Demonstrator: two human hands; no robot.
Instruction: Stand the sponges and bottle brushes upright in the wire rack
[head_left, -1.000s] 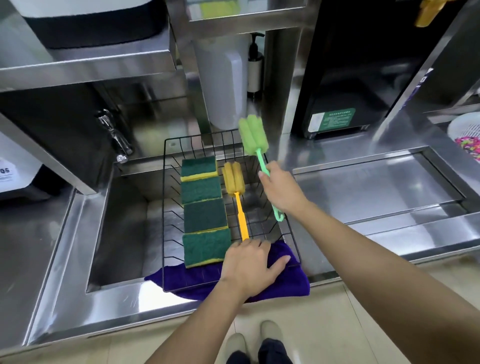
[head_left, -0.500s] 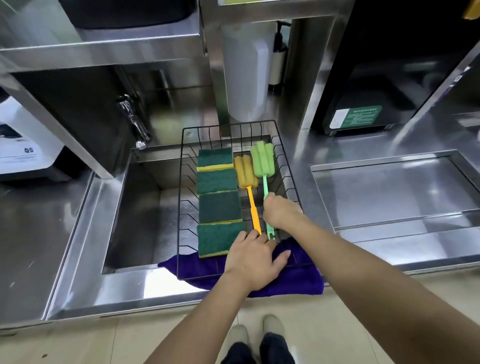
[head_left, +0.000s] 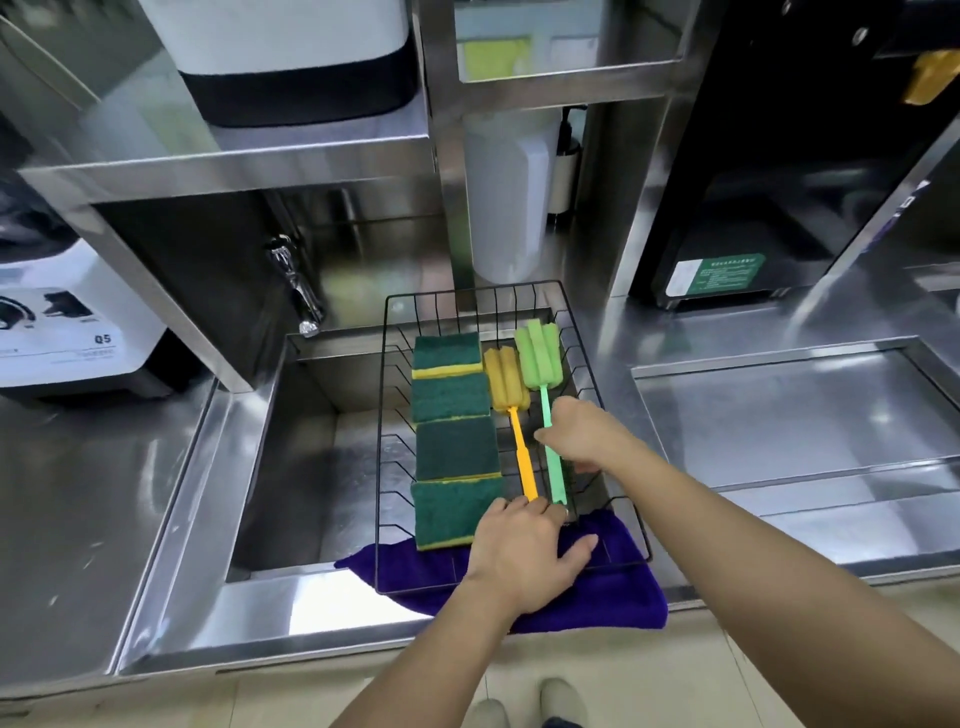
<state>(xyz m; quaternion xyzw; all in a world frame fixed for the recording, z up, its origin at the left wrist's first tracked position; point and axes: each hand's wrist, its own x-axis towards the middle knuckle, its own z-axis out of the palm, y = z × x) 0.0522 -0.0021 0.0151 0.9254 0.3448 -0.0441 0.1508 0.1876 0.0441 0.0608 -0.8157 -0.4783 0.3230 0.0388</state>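
A black wire rack (head_left: 387, 415) is sitting across the right part of a steel sink (head_left: 291, 441), its near end resting on a purple cloth (head_left: 613, 597) that is draping over the front edge of the worktop (head_left: 78, 519). Four green scouring sponges (head_left: 454, 447) with yellow backing are standing in a row down the rack's left side, one behind the other. Just beside them, the yellow bottle brush (head_left: 506, 379) is lying with its foam head toward the back and its handle pointing to the front. The green bottle brush (head_left: 540, 353) is lying right next to it, parallel, foam head slightly farther back.

The right hand (head_left: 584, 434) is curling around the green brush's handle partway along its length, fingers closed on it. The left hand (head_left: 524, 556) is lying palm-down on the rack's near end over the cloth, fingers spread and loose; its fingertips seem to be touching the end of the yellow handle, though the view is not making a grip clear. A chrome tap (head_left: 296, 291) is hanging over the sink's back left corner.
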